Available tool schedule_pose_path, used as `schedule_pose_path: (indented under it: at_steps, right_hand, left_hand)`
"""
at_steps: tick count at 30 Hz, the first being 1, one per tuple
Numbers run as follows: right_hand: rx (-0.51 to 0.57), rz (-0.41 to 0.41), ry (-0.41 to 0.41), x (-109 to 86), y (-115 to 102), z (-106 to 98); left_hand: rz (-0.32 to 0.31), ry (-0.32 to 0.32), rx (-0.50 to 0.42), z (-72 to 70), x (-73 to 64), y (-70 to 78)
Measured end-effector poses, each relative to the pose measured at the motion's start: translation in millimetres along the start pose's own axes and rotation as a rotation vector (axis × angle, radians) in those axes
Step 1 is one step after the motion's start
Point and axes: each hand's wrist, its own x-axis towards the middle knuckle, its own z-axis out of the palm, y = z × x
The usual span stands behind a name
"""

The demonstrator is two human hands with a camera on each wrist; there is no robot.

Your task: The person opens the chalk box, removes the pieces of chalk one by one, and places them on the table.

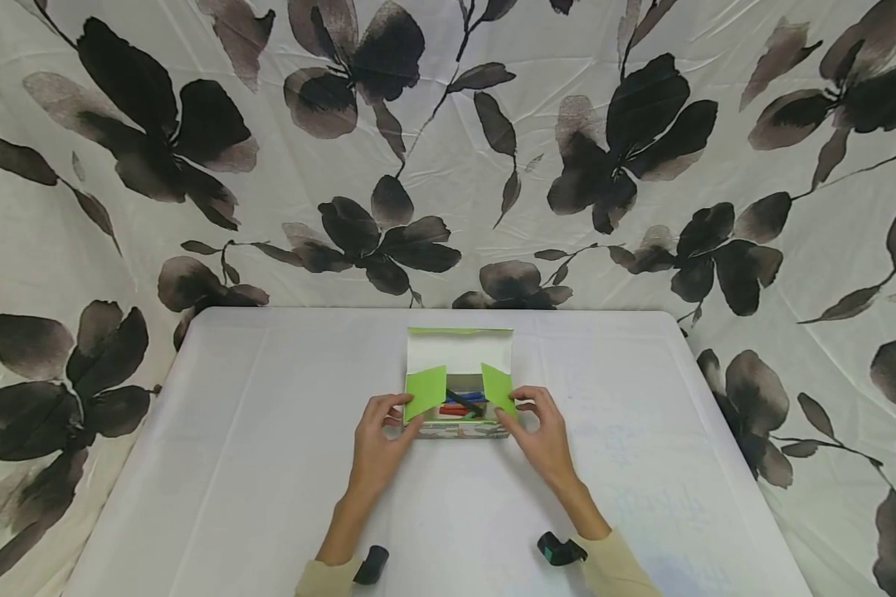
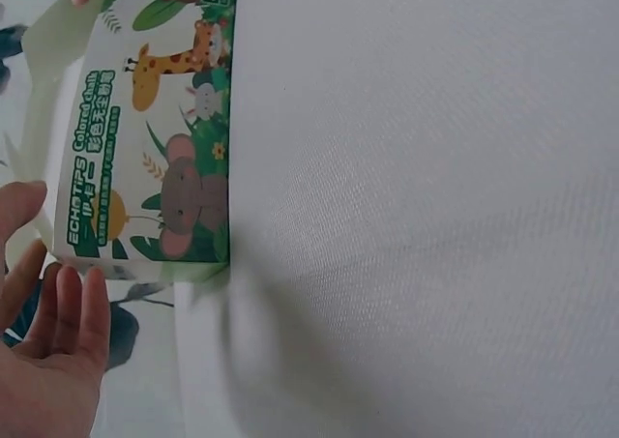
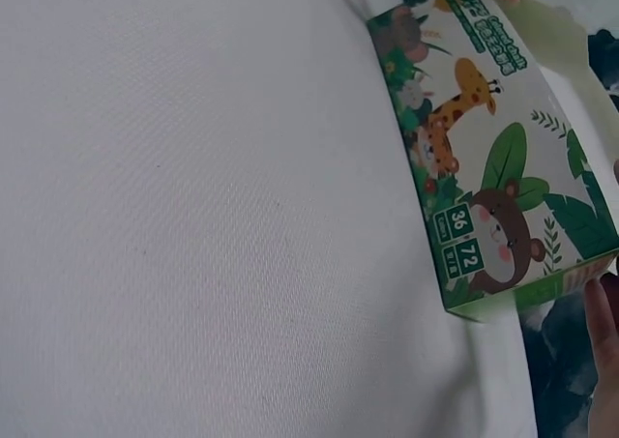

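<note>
A cardboard chalk box (image 1: 463, 430) stands on the table with its lid (image 1: 459, 352) raised at the back. Two green side flaps, the left flap (image 1: 426, 391) and the right flap (image 1: 497, 387), stick up at its ends. Inside lie red sticks (image 1: 454, 410), blue sticks (image 1: 472, 397) and a dark stick-like thing, their kind unclear. My left hand (image 1: 381, 433) holds the box's left end by the flap, thumb in front. My right hand (image 1: 541, 433) holds the right end likewise. Cartoon animals and "Colored chalk" mark the printed face (image 2: 145, 148).
The box sits near the middle of a white-covered table (image 1: 269, 464). Behind and beside the table hangs a white cloth (image 1: 493, 207) with dark flowers. Black devices, a left one (image 1: 372, 565) and a right one (image 1: 560, 550), are worn at the wrists.
</note>
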Motion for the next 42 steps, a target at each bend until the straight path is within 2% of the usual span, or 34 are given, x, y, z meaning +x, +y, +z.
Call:
schedule_pose_path:
  at_steps: [3,7,10,12,20,24,30,37,42]
  right_hand:
    - [0.054,0.005,0.0,0.6,-5.9,-2.0]
    - [0.13,0.021,0.0,2.1,-24.5,-6.0]
    - [0.182,0.05,-0.012,3.1,-34.0,-9.6]
    - [0.215,0.085,-0.02,3.0,-31.1,-10.2]
    - [0.288,0.236,0.004,-0.5,-0.6,-6.5]
    - [0.335,0.267,0.031,-1.6,1.3,-7.2]
    - [0.344,0.35,0.063,-4.7,1.7,-9.5]
    - [0.363,0.461,0.088,-8.2,3.8,-9.1]
    - [0.372,0.505,0.096,-11.4,6.4,-6.1]
  left_hand:
    - [0.017,0.014,-0.049,-1.0,-0.2,-0.7]
    - [0.041,0.04,-0.131,-1.5,0.2,-2.8]
    - [0.034,0.057,-0.169,-1.6,0.2,-4.5]
    - [0.023,0.069,-0.185,-1.5,0.0,-5.0]
    - [-0.061,0.108,-0.207,-3.9,-0.7,-3.1]
    - [-0.119,0.095,-0.215,-6.7,-0.9,-3.7]
    - [-0.196,0.064,-0.213,-11.3,-1.9,-6.8]
    - [-0.294,0.058,-0.225,-11.8,-3.7,-11.8]
    - [-0.335,0.058,-0.247,-11.4,-4.8,-12.4]
